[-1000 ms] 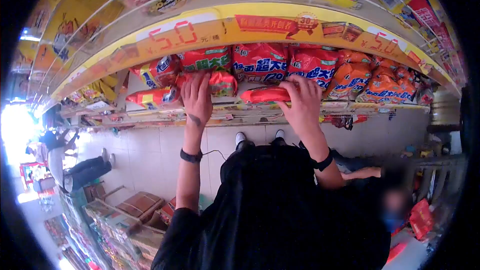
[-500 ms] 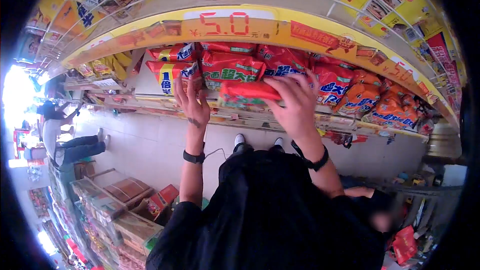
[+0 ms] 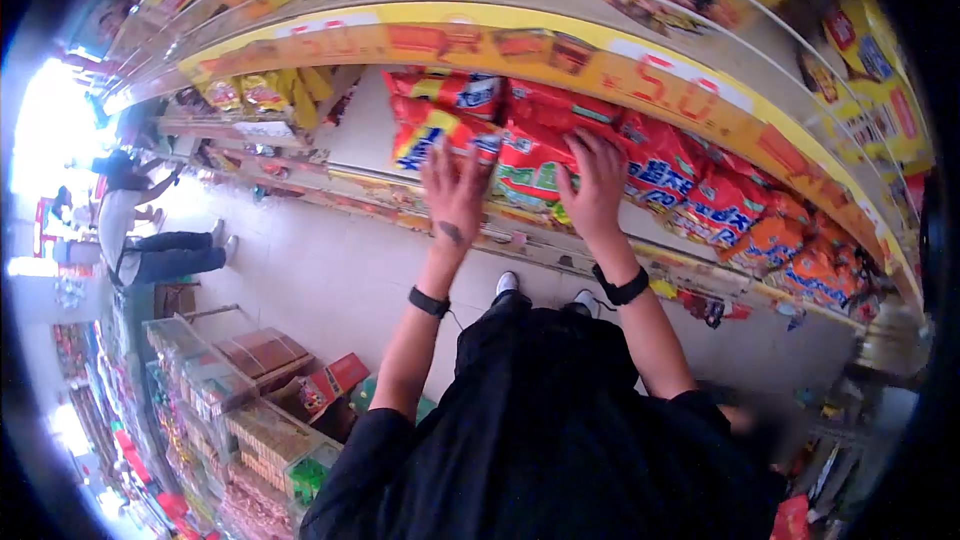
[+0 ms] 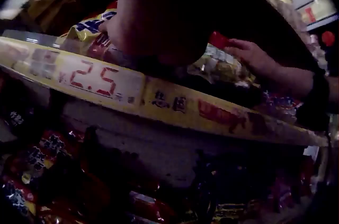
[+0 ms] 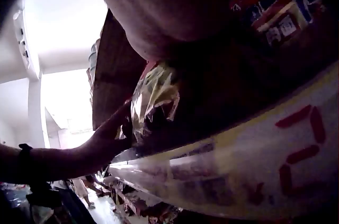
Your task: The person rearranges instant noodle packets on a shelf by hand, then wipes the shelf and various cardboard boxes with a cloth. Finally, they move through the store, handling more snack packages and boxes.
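One left hand [image 3: 456,190] reaches up, grip loosely open on the red-yellow packet [image 3: 420,136]; right hand [image 3: 597,190] tilts leftward, grip curled round the red-green packet [image 3: 527,162], both upper-middle on the shelf [image 3: 362,143]. Lower left, an open box [image 3: 287,398] holds red stuff [image 3: 318,393].

packets [image 3: 655,175]: side by side on shelf [image 3: 355,145] | price strip [image 3: 600,70]: above packets | cartons [image 3: 262,352]: left, across floor [image 3: 325,260] from shelf

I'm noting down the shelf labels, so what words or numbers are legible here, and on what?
"5.0", twice, on the upper price strip
"2.5", on the lower price strip
"超大", on a red packet with blue lettering
The other lettering is too small or blurred to read.
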`<state>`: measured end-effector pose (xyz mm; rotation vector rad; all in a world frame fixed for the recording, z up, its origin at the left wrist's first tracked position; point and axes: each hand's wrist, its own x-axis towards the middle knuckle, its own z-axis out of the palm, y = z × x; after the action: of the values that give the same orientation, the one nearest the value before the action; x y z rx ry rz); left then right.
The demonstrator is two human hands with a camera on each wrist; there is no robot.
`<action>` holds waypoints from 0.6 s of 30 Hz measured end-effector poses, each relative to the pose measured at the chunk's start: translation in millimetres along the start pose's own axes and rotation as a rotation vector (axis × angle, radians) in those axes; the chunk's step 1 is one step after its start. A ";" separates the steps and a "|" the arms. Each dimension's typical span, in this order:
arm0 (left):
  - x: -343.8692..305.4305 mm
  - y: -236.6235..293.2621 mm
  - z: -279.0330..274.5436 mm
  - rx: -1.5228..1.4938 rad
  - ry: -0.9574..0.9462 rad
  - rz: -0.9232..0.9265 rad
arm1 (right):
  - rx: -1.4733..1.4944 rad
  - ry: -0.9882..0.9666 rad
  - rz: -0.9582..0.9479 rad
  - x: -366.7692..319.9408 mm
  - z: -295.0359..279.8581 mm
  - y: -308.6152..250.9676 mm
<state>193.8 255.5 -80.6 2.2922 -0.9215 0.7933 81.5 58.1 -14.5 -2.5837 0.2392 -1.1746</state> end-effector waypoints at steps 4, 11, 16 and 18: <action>3.1 14.4 -5.7 -0.026 -0.092 -0.043 | 0.002 0.040 -0.002 -2.9 5.1 1.4; 11.1 0.0 -54.3 -0.534 -0.091 -0.108 | 0.108 0.110 0.040 -11.1 16.9 9.0; -1.7 -46.0 -38.0 -0.141 -0.045 -0.312 | 0.066 0.092 -0.016 -7.2 14.0 8.5; 3.2 -46.6 -27.3 -0.205 -0.178 -0.427 | 0.095 0.068 -0.001 -9.3 14.4 10.8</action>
<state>221.6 301.1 -71.9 2.2841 -0.5241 0.3025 86.0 53.2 -33.6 -2.4656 0.1912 -1.2441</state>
